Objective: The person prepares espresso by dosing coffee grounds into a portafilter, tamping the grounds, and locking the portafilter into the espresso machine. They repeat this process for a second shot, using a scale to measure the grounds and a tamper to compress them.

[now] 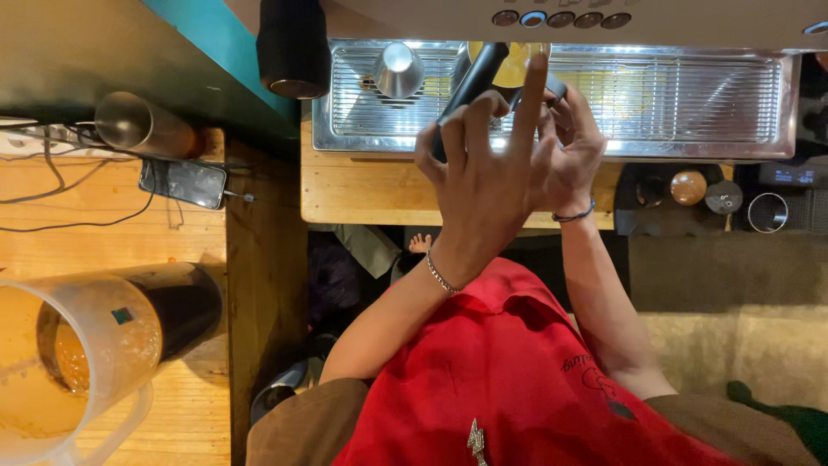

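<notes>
My left hand [483,177] grips the black handle of a portafilter [473,85], with its index finger stretched up along the portafilter's head. My right hand [573,147] cups the round metal head of the portafilter from the right, fingers curled on it. Both hands hold it above the steel drip tray [690,95] of an espresso machine. A chain bracelet circles my left wrist and a thin blue band my right. My red shirt fills the lower middle of the view.
A small steel cup [398,69] stands on the drip tray's left. The machine's round buttons [561,17] run along the top. A phone [183,183], a metal tumbler [138,125] and a blender jug [69,354] sit on the left wooden counter. A tamper [688,186] and a metal ring [768,211] lie at right.
</notes>
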